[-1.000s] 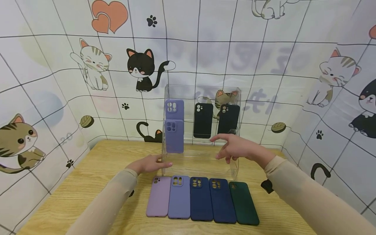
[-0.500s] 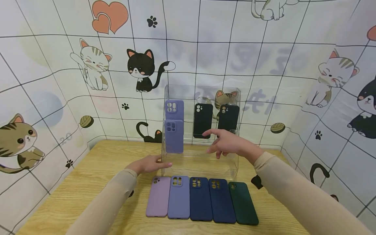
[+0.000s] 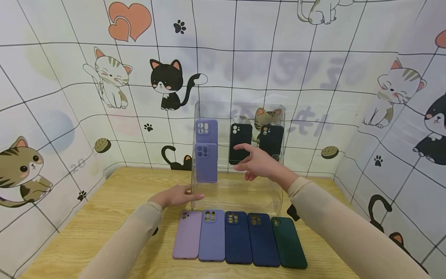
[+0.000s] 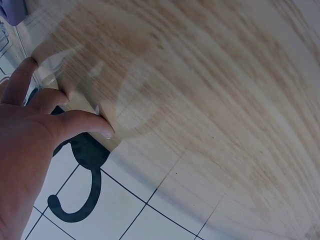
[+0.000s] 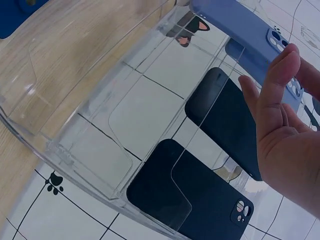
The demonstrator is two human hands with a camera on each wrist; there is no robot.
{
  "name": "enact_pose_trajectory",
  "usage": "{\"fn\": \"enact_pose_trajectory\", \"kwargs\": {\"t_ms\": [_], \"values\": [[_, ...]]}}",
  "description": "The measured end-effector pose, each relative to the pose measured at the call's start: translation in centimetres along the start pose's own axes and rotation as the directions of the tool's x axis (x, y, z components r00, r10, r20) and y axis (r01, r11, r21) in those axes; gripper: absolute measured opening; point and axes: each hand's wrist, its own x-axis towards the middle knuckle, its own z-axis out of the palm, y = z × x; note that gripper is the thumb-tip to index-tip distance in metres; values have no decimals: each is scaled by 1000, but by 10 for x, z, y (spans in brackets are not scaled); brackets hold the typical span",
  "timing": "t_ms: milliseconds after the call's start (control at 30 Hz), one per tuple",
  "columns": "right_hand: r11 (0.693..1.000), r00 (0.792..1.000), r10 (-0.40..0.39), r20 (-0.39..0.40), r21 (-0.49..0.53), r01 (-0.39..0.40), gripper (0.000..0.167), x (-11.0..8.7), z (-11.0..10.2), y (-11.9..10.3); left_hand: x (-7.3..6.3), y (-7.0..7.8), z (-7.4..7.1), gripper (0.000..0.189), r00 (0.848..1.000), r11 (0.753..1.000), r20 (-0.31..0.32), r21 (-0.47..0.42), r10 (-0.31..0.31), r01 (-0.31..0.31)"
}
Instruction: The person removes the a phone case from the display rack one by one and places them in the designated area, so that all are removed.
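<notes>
A clear tiered display stand [image 3: 240, 193] rises from the table. My left hand [image 3: 179, 195] rests against its lower left side, fingers spread, as the left wrist view [image 4: 55, 117] also shows. My right hand [image 3: 259, 162] is in front of the stand, index finger extended and the others loosely bent, holding nothing. It overlaps the lower part of a black phone case [image 3: 240, 135]; another black phone case [image 3: 271, 138] stands to the right. Two periwinkle phone cases stand at the left, an upper one [image 3: 210, 133] partly behind a lower one [image 3: 210, 168].
In a row before the stand lie a pink-lilac case [image 3: 187, 238], a periwinkle case [image 3: 212, 240], two navy cases, one left [image 3: 238, 240] and one right [image 3: 263, 242], and a dark green case [image 3: 288, 244]. Cat-patterned sheeting [image 3: 223, 73] surrounds the wooden table [image 3: 115, 205].
My right hand has moved left and slightly up, from before the right black case to before the left one. My left hand stays at the stand's side.
</notes>
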Motion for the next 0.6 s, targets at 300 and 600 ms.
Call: {"fn": "enact_pose_trajectory", "kwargs": {"t_ms": [300, 600], "values": [[1000, 999, -1, -46, 23, 2, 73, 11, 7, -3, 0, 0, -1, 110, 1000, 1000, -13, 18, 1, -1], [998, 999, -29, -31, 59, 30, 79, 24, 18, -8, 1, -3, 2, 109, 1000, 1000, -12, -4, 13, -13]]}}
